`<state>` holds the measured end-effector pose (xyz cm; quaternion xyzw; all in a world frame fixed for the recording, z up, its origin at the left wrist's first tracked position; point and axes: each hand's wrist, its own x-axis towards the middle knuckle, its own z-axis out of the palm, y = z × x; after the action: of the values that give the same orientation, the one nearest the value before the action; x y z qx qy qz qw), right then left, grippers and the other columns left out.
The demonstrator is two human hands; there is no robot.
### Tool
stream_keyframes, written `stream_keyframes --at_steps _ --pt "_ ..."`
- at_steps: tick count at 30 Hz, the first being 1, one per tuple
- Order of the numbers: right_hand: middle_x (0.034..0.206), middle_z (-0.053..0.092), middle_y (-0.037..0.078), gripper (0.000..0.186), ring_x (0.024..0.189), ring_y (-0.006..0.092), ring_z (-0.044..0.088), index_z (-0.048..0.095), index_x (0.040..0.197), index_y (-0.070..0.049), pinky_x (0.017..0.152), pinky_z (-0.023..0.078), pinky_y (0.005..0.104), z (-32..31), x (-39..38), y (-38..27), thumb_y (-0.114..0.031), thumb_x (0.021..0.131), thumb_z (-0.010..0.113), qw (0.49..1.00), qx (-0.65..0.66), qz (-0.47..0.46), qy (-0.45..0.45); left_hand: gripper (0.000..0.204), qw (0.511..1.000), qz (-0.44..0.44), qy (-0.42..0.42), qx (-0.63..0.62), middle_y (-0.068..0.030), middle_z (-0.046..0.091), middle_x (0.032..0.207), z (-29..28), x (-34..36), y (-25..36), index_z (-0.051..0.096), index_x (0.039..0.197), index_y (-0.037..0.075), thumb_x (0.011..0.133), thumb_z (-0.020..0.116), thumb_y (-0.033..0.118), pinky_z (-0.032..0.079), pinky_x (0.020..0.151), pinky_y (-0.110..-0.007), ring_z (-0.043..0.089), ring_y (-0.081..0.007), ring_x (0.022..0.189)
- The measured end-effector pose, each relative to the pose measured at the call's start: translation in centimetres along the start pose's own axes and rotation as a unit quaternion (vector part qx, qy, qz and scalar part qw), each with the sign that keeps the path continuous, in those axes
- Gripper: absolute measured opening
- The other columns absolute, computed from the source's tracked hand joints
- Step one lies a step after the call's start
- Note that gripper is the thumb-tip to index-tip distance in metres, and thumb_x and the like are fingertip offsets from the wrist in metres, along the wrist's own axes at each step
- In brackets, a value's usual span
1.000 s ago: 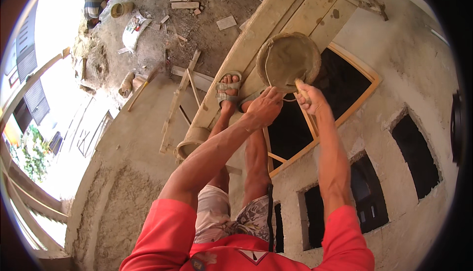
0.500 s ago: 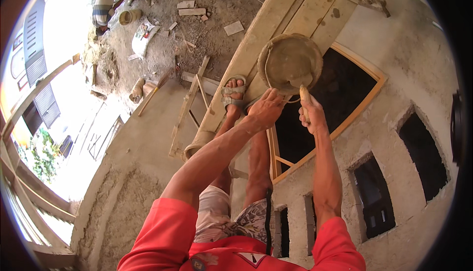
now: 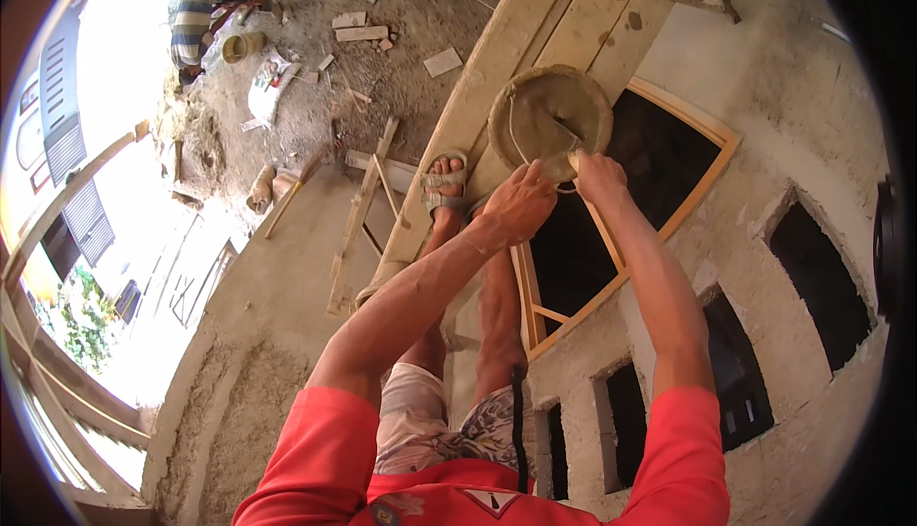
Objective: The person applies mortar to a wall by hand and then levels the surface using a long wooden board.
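A round bucket (image 3: 499, 110) holds wet grey mortar (image 3: 554, 106) and sits on the plank scaffold. My left hand (image 3: 521, 203) is closed on its near rim, beside the thin wire handle (image 3: 516, 129). Just right of it, my right hand (image 3: 602, 177) wraps round the wooden handle of a trowel (image 3: 574, 159) at the bucket's near right edge. The trowel's blade is mostly hidden in the mortar; only a dark metal part shows.
Wooden planks (image 3: 478, 77) run diagonally under my sandalled foot (image 3: 445, 182). On the right, a wooden window frame (image 3: 683, 206) and several dark wall openings (image 3: 820, 278) border the rough plaster. Below at far left, a person in a striped shirt (image 3: 191, 24) bends near a pail (image 3: 244, 45).
My right hand has moved up and slightly left, with the trowel handle now lower and turned across the rim. The mortar surface looks stirred. The left hand stays at the rim.
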<state>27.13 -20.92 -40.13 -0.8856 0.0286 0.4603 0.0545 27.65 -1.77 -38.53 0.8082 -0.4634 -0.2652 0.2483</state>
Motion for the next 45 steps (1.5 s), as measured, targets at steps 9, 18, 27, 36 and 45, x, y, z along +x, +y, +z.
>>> stream_keyframes --at_steps 9,18,27,36,45 --pt "0.087 0.069 0.016 0.012 0.087 0.0301 0.067 0.067 0.086 -0.004 0.074 0.054 0.039 0.6 0.8 -0.5 -0.007 0.078 0.058 0.998 -0.046 -0.049 -0.003 0.033 0.994 -0.02 -0.109 -0.008 -0.0093 0.055 0.119 -1.0 -0.2 -0.1 0.065 0.108 0.006 0.076 0.061 0.01 0.027 0.111 -0.041 0.037 -0.0336 0.127" --pt "0.084 0.067 0.016 0.041 0.079 0.0273 0.067 0.058 0.12 -0.006 0.066 0.053 0.0385 -8.3 -8.2 3.6 -0.012 0.079 0.057 0.996 0.082 -0.007 0.03 0.031 0.997 0.051 0.003 0.055 -0.0108 0.052 0.121 -1.7 3.3 -0.7 0.064 0.112 0.009 0.083 0.055 0.016 0.031 0.108 -0.04 0.038 -0.0371 0.126" --pt "0.092 0.064 0.012 0.061 0.065 0.0165 0.057 0.047 0.133 -0.001 0.057 0.047 0.0294 -13.6 -20.3 6.6 -0.019 0.076 0.055 0.863 0.474 0.171 -0.036 0.055 0.988 0.071 0.035 0.13 -0.0178 0.033 0.142 -1.2 12.2 -6.4 0.045 0.135 0.009 0.082 0.059 0.014 0.026 0.112 -0.046 0.027 -0.038 0.134" --pt "0.096 0.062 0.029 0.033 0.087 0.0375 0.063 0.055 0.108 0.006 0.071 0.05 0.0418 -4.0 -6.8 4.4 -0.015 0.084 0.049 0.971 0.179 0.159 -0.012 0.054 0.956 -0.245 0.127 -0.098 -0.0216 0.04 0.134 0.0 2.1 -3.2 0.041 0.134 0.006 0.083 0.055 0.014 0.028 0.107 -0.048 0.03 -0.0426 0.13" --pt "0.068 0.054 0.008 0.02 0.048 0.0117 0.051 0.053 0.097 -0.003 0.033 0.036 0.0236 3.4 1.0 -1.7 -0.02 0.087 0.057 0.653 0.662 0.32 -0.181 0.059 0.869 -0.348 -0.05 -0.349 -0.0251 0.052 0.122 6.3 -15.8 10.1 0.038 0.134 -0.001 0.079 0.055 0.012 0.037 0.101 -0.044 0.046 -0.0404 0.118"
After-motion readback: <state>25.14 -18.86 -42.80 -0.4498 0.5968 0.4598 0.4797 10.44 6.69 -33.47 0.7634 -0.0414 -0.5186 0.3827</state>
